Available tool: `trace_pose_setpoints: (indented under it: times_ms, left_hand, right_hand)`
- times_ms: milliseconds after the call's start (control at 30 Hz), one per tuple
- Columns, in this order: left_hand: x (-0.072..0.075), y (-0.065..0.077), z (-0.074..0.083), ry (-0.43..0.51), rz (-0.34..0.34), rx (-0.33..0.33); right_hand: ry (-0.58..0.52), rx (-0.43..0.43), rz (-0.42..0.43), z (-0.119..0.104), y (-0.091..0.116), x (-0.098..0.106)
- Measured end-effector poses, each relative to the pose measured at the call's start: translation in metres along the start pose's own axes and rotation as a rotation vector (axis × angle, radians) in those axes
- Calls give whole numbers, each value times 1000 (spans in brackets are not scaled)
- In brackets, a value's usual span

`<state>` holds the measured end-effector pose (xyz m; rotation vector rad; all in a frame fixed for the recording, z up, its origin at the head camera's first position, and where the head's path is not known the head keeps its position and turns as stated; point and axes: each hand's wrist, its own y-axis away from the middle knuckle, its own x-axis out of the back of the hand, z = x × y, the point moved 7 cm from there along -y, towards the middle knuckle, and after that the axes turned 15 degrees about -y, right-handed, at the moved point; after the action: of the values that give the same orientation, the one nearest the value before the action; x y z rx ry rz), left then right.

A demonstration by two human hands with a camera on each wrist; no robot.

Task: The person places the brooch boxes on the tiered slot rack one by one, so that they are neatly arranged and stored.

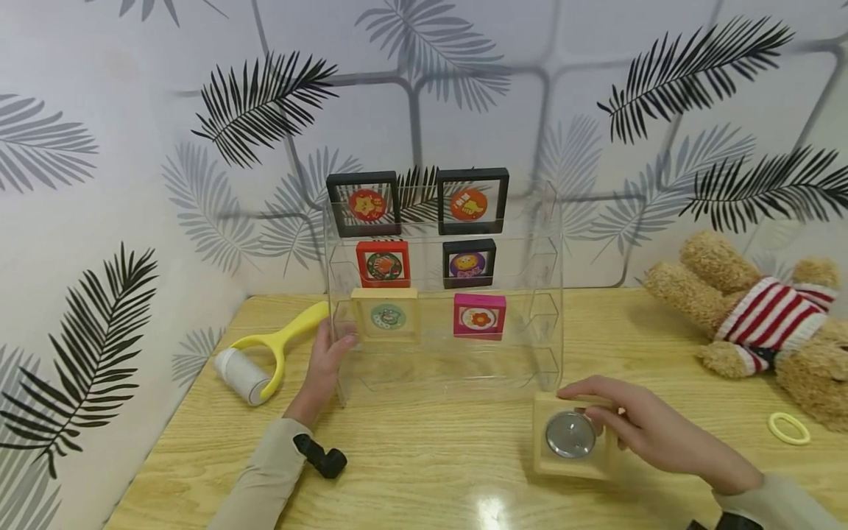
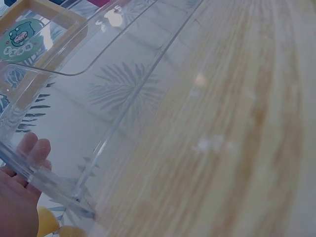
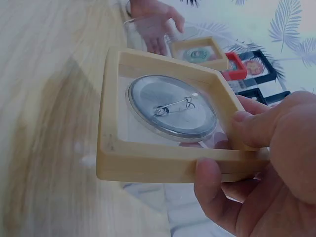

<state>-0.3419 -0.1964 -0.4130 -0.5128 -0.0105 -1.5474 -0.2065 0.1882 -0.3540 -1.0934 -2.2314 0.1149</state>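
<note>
A clear tiered display rack stands on the table against the patterned wall. My left hand grips its left side panel; in the left wrist view, fingertips show beside the clear plastic. My right hand holds a beige display frame tilted just off the rack's front right corner. Inside that frame is a round badge, its silver back and pin facing the right wrist camera. The rack holds a beige frame, a pink frame, a red frame and several black frames.
A yellow-handled lint roller lies left of the rack. At the right lies a teddy bear in a striped sweater, with a pale yellow ring in front of it. The wood-grain table extends toward me.
</note>
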Motion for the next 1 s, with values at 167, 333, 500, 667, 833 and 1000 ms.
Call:
trace_pose_setpoints:
  times_ms: [167, 333, 500, 667, 833, 1000]
  left_hand:
    - [0, 1, -2, -8, -11, 13]
    - [-1, 1, -3, -11, -15, 22]
    - [-1, 1, -1, -11, -18, 9]
    - [0, 1, -1, -18, -19, 24]
    - [-1, 2, -2, -19, -23, 43]
    - [-1, 2, -2, -21, -12, 42]
  right_hand:
    - [-9, -1, 11, -9, -21, -3]
    - [61, 114, 42, -26, -47, -6]
    - [135, 158, 140, -34, -71, -2]
    - [151, 117, 154, -33, -93, -5]
    - [142, 107, 153, -35, -113, -10]
    - [220, 138, 173, -34, -132, -19]
